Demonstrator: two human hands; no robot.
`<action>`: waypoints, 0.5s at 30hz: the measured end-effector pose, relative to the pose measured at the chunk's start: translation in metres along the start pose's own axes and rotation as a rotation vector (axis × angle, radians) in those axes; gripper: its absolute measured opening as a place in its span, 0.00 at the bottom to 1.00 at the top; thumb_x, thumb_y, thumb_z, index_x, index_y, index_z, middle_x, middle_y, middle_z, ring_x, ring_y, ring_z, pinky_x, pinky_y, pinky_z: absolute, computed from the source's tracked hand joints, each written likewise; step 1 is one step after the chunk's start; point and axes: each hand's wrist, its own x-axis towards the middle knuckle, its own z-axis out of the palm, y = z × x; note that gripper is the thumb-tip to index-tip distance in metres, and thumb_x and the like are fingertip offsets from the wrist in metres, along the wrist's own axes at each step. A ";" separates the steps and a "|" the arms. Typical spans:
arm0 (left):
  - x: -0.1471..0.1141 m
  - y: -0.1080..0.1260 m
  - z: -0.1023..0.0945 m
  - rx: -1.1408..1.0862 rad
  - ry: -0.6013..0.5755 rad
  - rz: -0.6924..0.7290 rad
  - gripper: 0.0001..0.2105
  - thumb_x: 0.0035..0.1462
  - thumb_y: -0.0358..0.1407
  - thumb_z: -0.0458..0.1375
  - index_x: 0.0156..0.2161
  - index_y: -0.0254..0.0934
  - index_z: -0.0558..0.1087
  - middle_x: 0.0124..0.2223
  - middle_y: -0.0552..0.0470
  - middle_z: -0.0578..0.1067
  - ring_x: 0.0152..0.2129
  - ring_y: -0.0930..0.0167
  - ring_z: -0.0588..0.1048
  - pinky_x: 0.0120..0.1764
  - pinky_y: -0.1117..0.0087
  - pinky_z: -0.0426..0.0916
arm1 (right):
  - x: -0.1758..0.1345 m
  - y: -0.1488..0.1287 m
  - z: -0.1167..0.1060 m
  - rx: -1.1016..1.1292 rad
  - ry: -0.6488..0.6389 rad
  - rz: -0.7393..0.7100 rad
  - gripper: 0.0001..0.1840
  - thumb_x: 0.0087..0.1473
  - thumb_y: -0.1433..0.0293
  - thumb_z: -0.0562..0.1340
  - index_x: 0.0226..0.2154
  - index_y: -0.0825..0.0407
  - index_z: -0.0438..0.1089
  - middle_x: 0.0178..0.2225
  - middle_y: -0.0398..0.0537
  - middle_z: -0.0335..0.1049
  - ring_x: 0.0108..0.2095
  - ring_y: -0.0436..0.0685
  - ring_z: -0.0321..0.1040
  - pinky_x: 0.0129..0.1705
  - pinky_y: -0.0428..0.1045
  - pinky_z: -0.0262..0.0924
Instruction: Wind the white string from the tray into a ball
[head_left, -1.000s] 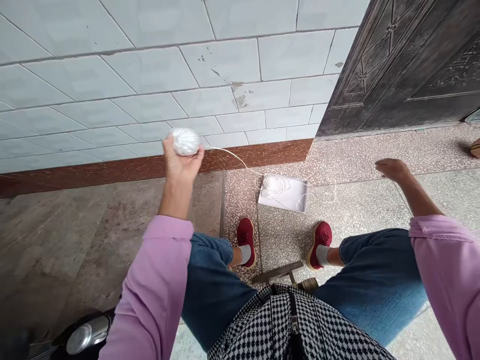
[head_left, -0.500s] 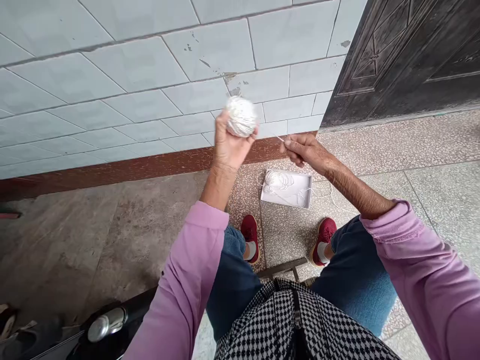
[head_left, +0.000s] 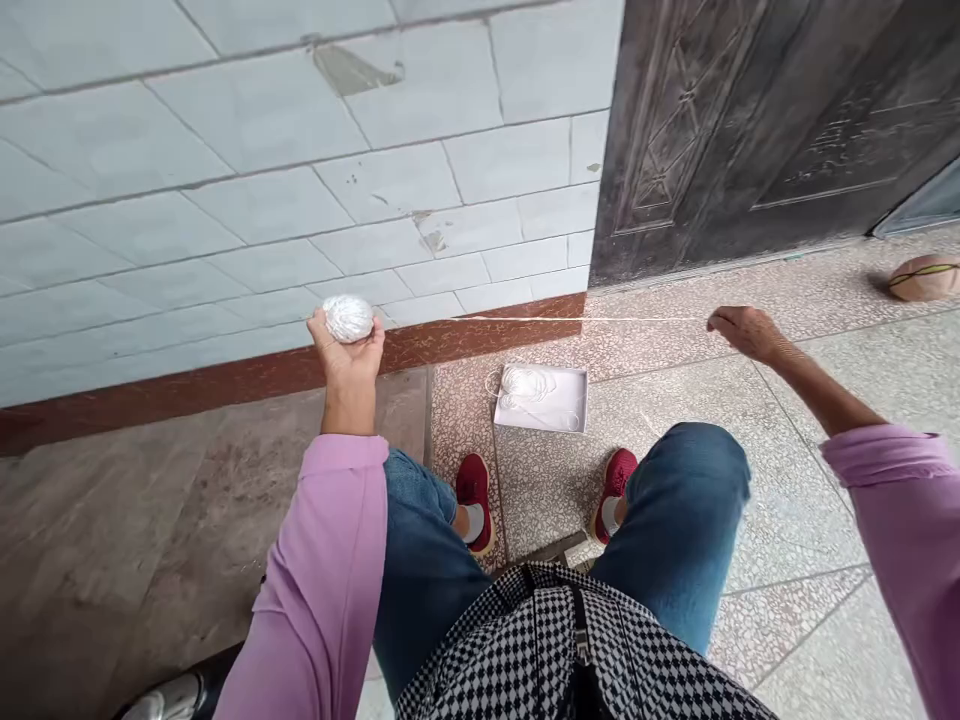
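Observation:
My left hand is closed around a ball of white yarn, its fingers and thumb cupping it from below. From the ball a white strand runs straight and nearly level across to my right hand. The fingers of that hand pinch the strand, well out to the right. On the floor between the hands lies a shallow white box, with loose loops of white yarn heaped in its left part.
A pale tiled wall with a red-brown base rises in front. A dark carved door stands right of it. My red shoes are on the speckled floor below the box. A brownish rounded object lies at far right.
My right hand has moved far to the right, drawing the strand out long and straight. My left hand with the yarn ball now appears further left and lower, and the view has shifted right.

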 end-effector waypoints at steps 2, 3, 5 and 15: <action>-0.002 -0.001 0.008 -0.095 0.057 -0.030 0.15 0.55 0.47 0.69 0.42 0.44 0.73 0.47 0.51 0.81 0.51 0.69 0.79 0.47 0.71 0.75 | -0.018 0.042 -0.018 -0.025 0.055 0.071 0.14 0.69 0.76 0.58 0.31 0.50 0.72 0.37 0.57 0.80 0.33 0.58 0.66 0.42 0.52 0.54; -0.003 0.001 0.013 -0.112 0.067 -0.036 0.14 0.56 0.46 0.68 0.42 0.44 0.72 0.47 0.52 0.80 0.49 0.70 0.79 0.47 0.72 0.75 | -0.027 0.064 -0.024 -0.053 0.079 0.112 0.14 0.69 0.76 0.59 0.31 0.51 0.73 0.39 0.59 0.81 0.34 0.59 0.68 0.42 0.53 0.54; -0.006 0.007 0.025 -0.085 0.052 -0.029 0.12 0.58 0.46 0.64 0.42 0.44 0.70 0.47 0.53 0.79 0.46 0.71 0.79 0.46 0.73 0.76 | -0.044 0.108 -0.032 -0.130 0.118 0.207 0.12 0.70 0.74 0.59 0.35 0.51 0.76 0.45 0.62 0.82 0.37 0.60 0.70 0.42 0.53 0.55; -0.023 0.033 0.098 -0.097 -0.033 0.004 0.08 0.65 0.45 0.62 0.43 0.45 0.73 0.44 0.51 0.80 0.41 0.69 0.80 0.40 0.72 0.79 | -0.115 0.238 -0.010 -0.173 0.195 0.494 0.22 0.71 0.68 0.54 0.47 0.54 0.85 0.54 0.70 0.82 0.39 0.67 0.76 0.39 0.56 0.58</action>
